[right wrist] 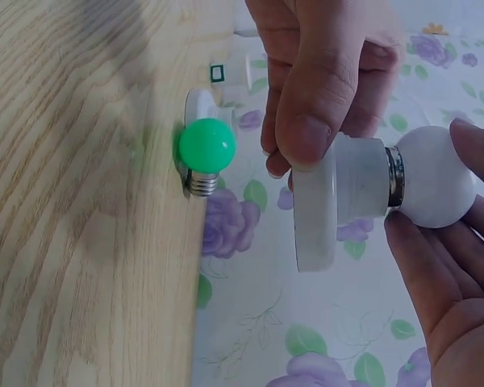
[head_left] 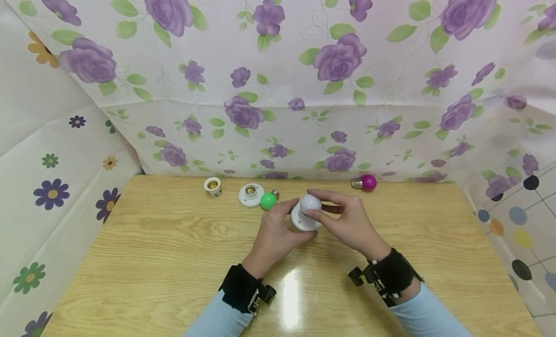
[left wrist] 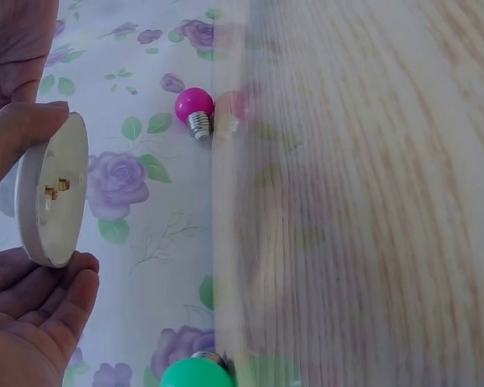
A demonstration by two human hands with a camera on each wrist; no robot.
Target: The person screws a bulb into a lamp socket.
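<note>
My left hand (head_left: 276,231) grips a round white lamp holder (right wrist: 316,214) by the rim of its base, thumb on one side and fingers on the other. A white light bulb (right wrist: 436,177) sits in the holder's socket, with a thin band of its metal collar showing. With thumb and fingers my right hand (head_left: 347,221) holds the bulb's globe. Two brass terminals (left wrist: 58,189) show on the underside of the base in the left wrist view. Both things are held up off the table, the base tilted.
A green bulb (head_left: 268,201) lies against a second round white lamp holder (head_left: 249,202) on the wooden table (head_left: 173,259). Farther left stands a small white socket (head_left: 213,186). A magenta bulb (head_left: 368,183) lies at the back right, near the flowered cloth (head_left: 295,134).
</note>
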